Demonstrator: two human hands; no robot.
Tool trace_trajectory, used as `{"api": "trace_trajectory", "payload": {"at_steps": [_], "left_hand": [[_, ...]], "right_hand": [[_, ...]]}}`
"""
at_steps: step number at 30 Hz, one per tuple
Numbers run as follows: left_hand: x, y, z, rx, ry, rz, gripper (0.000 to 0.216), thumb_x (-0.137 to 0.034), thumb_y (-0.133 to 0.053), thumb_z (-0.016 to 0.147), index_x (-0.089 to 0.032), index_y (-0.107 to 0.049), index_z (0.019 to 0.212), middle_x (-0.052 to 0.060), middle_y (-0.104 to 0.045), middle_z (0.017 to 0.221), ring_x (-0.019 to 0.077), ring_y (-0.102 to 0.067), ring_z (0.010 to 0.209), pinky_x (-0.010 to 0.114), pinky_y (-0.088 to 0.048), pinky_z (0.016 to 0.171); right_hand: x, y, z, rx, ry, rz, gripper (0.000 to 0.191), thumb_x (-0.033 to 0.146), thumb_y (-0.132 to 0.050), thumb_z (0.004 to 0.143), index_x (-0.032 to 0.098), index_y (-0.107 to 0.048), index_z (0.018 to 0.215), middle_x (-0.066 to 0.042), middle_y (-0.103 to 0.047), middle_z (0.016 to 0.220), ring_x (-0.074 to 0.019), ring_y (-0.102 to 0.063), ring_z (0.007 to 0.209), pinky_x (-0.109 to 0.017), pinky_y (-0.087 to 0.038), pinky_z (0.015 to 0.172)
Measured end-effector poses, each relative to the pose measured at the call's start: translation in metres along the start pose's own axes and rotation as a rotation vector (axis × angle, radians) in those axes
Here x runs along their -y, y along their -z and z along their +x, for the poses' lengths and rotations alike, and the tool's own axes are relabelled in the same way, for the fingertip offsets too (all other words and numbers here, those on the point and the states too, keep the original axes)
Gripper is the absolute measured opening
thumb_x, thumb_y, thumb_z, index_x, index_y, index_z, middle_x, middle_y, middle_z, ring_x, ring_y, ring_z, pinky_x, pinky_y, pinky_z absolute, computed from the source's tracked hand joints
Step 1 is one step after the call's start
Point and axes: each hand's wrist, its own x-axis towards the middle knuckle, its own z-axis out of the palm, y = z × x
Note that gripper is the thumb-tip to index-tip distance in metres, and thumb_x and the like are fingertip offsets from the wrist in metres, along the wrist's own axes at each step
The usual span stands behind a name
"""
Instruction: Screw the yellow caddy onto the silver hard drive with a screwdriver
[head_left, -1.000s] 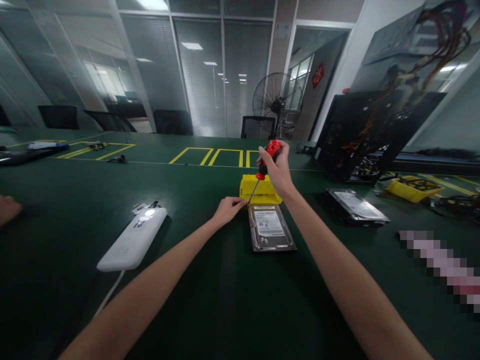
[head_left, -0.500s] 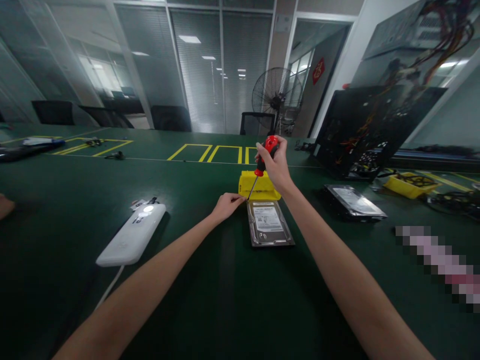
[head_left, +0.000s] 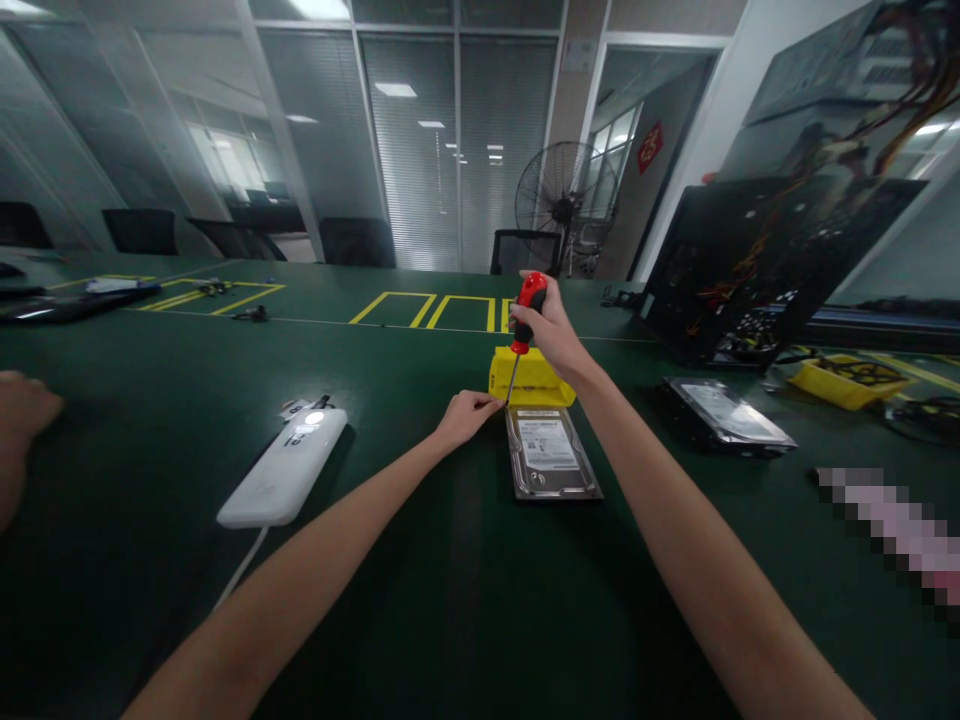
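Note:
My right hand (head_left: 553, 330) is closed round the red handle of a screwdriver (head_left: 527, 305), held nearly upright with its tip at the far left corner of a silver hard drive (head_left: 553, 455) lying flat on the green table. Beside that corner my left hand (head_left: 465, 415) pinches the shaft close to the tip. A yellow box (head_left: 534, 380) sits just behind the drive.
A white oblong device (head_left: 285, 470) with a lit spot and a cable lies to the left. A second hard drive (head_left: 724, 412) and an open computer case (head_left: 750, 265) stand on the right, with a yellow tray (head_left: 844, 380). Another person's hand (head_left: 22, 420) is at the left edge.
The screwdriver now stands more upright over the drive's corner. The view has shifted a little, and the other person's hand shows further into the left edge.

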Motion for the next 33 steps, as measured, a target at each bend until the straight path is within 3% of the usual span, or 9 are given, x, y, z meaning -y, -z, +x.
{"api": "trace_trajectory", "payload": {"at_steps": [10, 16, 22, 24, 26, 29, 30, 32, 33], "left_hand": [[-0.004, -0.001, 0.0, -0.018, 0.01, 0.069, 0.036, -0.038, -0.051, 0.086, -0.012, -0.071, 0.1, 0.008, -0.072, 0.099, 0.0224, -0.065, 0.085, 0.029, -0.047, 0.071], [-0.003, -0.001, 0.0, -0.027, -0.01, 0.061, 0.034, -0.037, -0.051, 0.086, -0.013, -0.071, 0.101, 0.009, -0.071, 0.104, 0.0231, -0.065, 0.092, 0.03, -0.048, 0.076], [-0.004, -0.002, -0.002, -0.028, -0.001, 0.071, 0.032, -0.037, -0.051, 0.086, -0.014, -0.071, 0.098, 0.007, -0.071, 0.101, 0.0215, -0.065, 0.088, 0.028, -0.047, 0.072], [-0.01, 0.004, -0.002, -0.096, 0.002, 0.081, 0.029, -0.033, -0.051, 0.086, -0.014, -0.072, 0.093, 0.007, -0.072, 0.093, 0.0188, -0.064, 0.078, 0.026, -0.045, 0.065], [-0.025, 0.011, -0.007, -0.308, -0.023, 0.106, 0.031, -0.035, -0.047, 0.089, -0.014, -0.07, 0.086, 0.004, -0.069, 0.078, 0.0158, -0.06, 0.066, 0.025, -0.042, 0.058], [-0.071, 0.008, -0.039, -0.546, -0.206, 0.086, 0.039, -0.04, -0.039, 0.093, -0.016, -0.065, 0.077, 0.003, -0.061, 0.067, 0.0143, -0.054, 0.061, 0.028, -0.039, 0.056], [-0.091, -0.001, -0.059, -0.435, -0.278, 0.023, 0.041, -0.039, -0.034, 0.095, -0.018, -0.065, 0.076, 0.003, -0.059, 0.068, 0.0143, -0.053, 0.06, 0.029, -0.04, 0.055], [-0.132, -0.032, -0.109, 0.157, -0.38, -0.158, 0.043, -0.04, -0.026, 0.097, -0.026, -0.065, 0.086, 0.006, -0.061, 0.082, 0.0162, -0.056, 0.065, 0.033, -0.043, 0.054], [-0.151, -0.052, -0.136, 0.294, -0.395, -0.192, 0.04, -0.042, -0.026, 0.097, -0.033, -0.064, 0.089, 0.005, -0.062, 0.088, 0.0166, -0.057, 0.068, 0.034, -0.045, 0.054]], "right_hand": [[-0.009, 0.002, 0.006, 0.02, -0.016, -0.109, 0.063, 0.047, -0.064, 0.074, 0.027, -0.025, 0.118, -0.001, -0.051, 0.088, -0.0104, -0.053, 0.06, -0.031, -0.053, 0.063], [-0.013, 0.004, 0.012, 0.014, -0.066, -0.009, 0.051, 0.057, -0.05, 0.081, 0.028, -0.027, 0.116, 0.002, -0.046, 0.082, -0.0092, -0.052, 0.058, -0.029, -0.051, 0.06], [-0.002, 0.003, 0.006, 0.044, -0.055, -0.028, 0.047, 0.052, -0.059, 0.077, 0.025, -0.034, 0.106, 0.002, -0.046, 0.079, -0.01, -0.055, 0.062, -0.03, -0.051, 0.063], [0.001, 0.003, 0.004, 0.062, -0.045, -0.029, 0.048, 0.051, -0.06, 0.076, 0.024, -0.033, 0.105, 0.003, -0.046, 0.077, -0.01, -0.055, 0.062, -0.029, -0.051, 0.063], [0.001, 0.003, 0.004, 0.082, -0.037, -0.026, 0.047, 0.049, -0.06, 0.077, 0.024, -0.033, 0.105, 0.003, -0.047, 0.076, -0.0097, -0.055, 0.06, -0.029, -0.05, 0.062], [0.0, 0.003, 0.007, 0.098, -0.044, -0.043, 0.047, 0.048, -0.059, 0.078, 0.024, -0.032, 0.108, 0.004, -0.048, 0.075, -0.0096, -0.055, 0.058, -0.028, -0.05, 0.06], [0.0, 0.003, 0.008, 0.105, -0.051, -0.053, 0.048, 0.048, -0.059, 0.078, 0.025, -0.032, 0.11, 0.004, -0.048, 0.075, -0.0098, -0.055, 0.058, -0.028, -0.05, 0.06], [0.001, 0.003, 0.011, 0.135, -0.078, -0.071, 0.05, 0.047, -0.058, 0.08, 0.025, -0.031, 0.115, 0.003, -0.05, 0.076, -0.0105, -0.056, 0.06, -0.03, -0.051, 0.062], [0.002, 0.004, 0.012, 0.152, -0.094, -0.075, 0.052, 0.047, -0.058, 0.08, 0.025, -0.03, 0.117, 0.002, -0.051, 0.077, -0.011, -0.057, 0.061, -0.031, -0.052, 0.063]]}}
